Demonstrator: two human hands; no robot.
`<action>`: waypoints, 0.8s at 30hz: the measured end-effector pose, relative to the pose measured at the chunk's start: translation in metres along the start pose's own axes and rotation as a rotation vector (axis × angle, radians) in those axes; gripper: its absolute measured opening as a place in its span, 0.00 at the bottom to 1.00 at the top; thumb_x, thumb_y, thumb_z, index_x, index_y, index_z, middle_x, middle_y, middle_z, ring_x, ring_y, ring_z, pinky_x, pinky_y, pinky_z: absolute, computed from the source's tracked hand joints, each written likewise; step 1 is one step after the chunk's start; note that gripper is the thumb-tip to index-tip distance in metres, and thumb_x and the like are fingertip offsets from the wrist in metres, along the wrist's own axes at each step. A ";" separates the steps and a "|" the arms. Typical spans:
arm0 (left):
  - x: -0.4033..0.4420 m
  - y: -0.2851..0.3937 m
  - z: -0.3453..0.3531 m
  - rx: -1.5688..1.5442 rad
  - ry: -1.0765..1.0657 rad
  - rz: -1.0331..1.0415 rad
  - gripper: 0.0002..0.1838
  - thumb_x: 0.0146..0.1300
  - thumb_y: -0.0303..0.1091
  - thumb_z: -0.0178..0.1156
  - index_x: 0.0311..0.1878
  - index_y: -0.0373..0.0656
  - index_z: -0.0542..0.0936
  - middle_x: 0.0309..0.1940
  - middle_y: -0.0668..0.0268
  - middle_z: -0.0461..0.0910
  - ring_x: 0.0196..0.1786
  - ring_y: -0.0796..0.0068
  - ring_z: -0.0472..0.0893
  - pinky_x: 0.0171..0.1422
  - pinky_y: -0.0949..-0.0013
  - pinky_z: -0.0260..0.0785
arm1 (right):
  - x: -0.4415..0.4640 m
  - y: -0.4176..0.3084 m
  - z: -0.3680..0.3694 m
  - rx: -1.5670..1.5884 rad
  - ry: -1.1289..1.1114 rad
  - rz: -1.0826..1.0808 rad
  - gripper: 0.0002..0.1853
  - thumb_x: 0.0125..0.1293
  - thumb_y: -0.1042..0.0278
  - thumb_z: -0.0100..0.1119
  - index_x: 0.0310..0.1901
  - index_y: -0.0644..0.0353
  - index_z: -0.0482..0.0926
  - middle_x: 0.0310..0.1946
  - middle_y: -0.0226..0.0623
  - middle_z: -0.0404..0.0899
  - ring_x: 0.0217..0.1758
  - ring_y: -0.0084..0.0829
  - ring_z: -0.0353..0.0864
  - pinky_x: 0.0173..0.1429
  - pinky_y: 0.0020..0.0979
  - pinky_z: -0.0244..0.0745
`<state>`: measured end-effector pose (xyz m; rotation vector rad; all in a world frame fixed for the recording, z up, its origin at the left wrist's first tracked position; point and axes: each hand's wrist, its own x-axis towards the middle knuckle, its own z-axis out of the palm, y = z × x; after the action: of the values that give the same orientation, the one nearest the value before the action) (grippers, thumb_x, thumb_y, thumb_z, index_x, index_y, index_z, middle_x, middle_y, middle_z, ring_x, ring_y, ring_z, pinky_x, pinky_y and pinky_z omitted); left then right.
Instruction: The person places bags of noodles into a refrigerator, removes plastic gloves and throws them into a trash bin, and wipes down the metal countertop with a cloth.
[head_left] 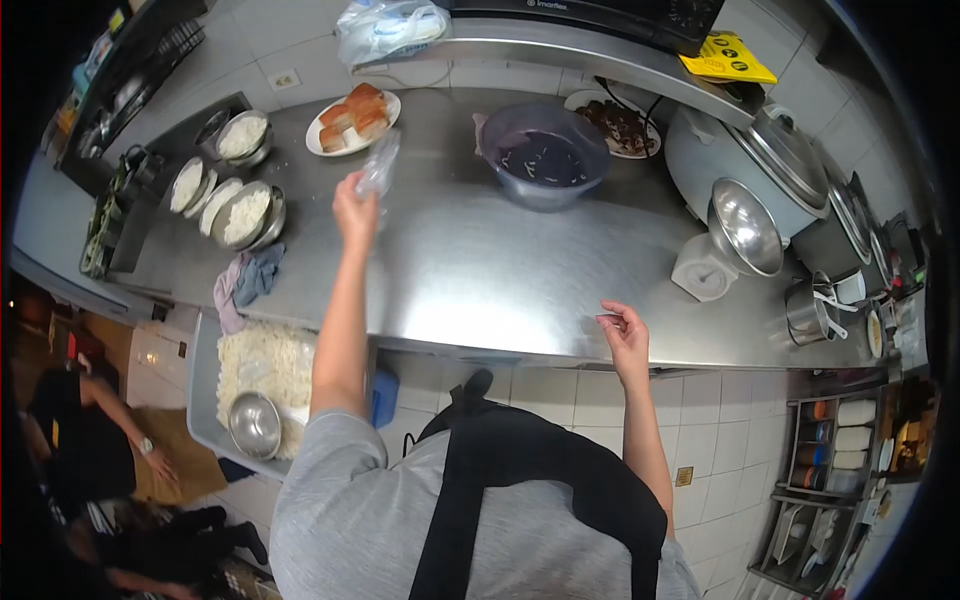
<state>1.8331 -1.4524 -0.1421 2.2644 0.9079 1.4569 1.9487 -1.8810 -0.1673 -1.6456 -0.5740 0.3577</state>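
So the left hand (355,212) is stretched out over the steel surface (480,270), and its grip is pinched on a clear plastic bag (378,165), all crumpled and see-through. The bag sticks up past the fingers, right by the near edge of a white plate (345,153) with some orange-topped blocks of food (352,112) on it. Can't tell if the bag actually touches the plate or just overlaps it from this angle.

The right hand (626,342) is well apart from all that, hanging around the front edge of the surface with its fingers bent in toward the thumb. Honestly can't tell whether that grip has anything in it, the fingertips are too small to make out.

Over to the left of the plate there's a bunch of metal bowls (274,230) with white food that looks like rice, plus a couple of crumpled cloths (259,274) near the front edge. Toward the back, a translucent basin (545,192) sits just beside a plate of dark food (622,122). Further right, a shiny metal bowl (746,230) is perched on a white scale (703,272), with a big cooker (697,160) behind it.
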 end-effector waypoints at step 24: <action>0.070 0.140 0.152 -1.053 -0.434 -0.399 0.17 0.45 0.26 0.57 0.42 0.35 0.73 0.33 0.66 0.75 0.35 0.76 0.74 0.42 0.76 0.64 | 0.082 -0.019 0.013 -0.906 0.176 -0.333 0.18 0.41 0.67 0.64 0.33 0.63 0.69 0.49 0.47 0.62 0.60 0.50 0.53 0.60 0.43 0.54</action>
<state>2.0373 -1.4995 -0.0822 1.3931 0.2850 0.8668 2.0065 -1.8225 -0.1436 -2.3506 -0.9355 -0.3540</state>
